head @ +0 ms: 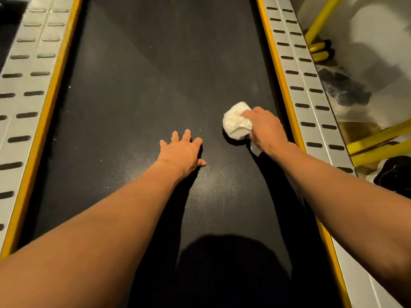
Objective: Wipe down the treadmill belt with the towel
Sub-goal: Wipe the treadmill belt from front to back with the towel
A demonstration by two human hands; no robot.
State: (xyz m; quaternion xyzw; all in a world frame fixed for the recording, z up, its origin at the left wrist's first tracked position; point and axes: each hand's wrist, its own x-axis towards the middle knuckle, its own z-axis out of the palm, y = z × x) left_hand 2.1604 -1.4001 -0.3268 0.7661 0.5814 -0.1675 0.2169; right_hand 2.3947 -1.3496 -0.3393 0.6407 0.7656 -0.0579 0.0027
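Flanking the belt (155,85) are slotted rails (294,80); right fingers (246,113) clutch the towel (235,121), left fingers (187,135) splay wide.

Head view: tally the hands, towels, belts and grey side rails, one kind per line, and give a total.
Hands: 2, the left hand and the right hand
Towels: 1, the towel
Belts: 1, the belt
Side rails: 2, the left rail and the right rail
Total: 6

The dark, textured treadmill belt (144,85) runs between grey slotted side rails (22,81) edged in yellow. A bunched white towel (235,121) sits on it near the right rail, gripped by the right hand (265,130) — the left hand (181,152) rests flat mid-belt, fingers spread.
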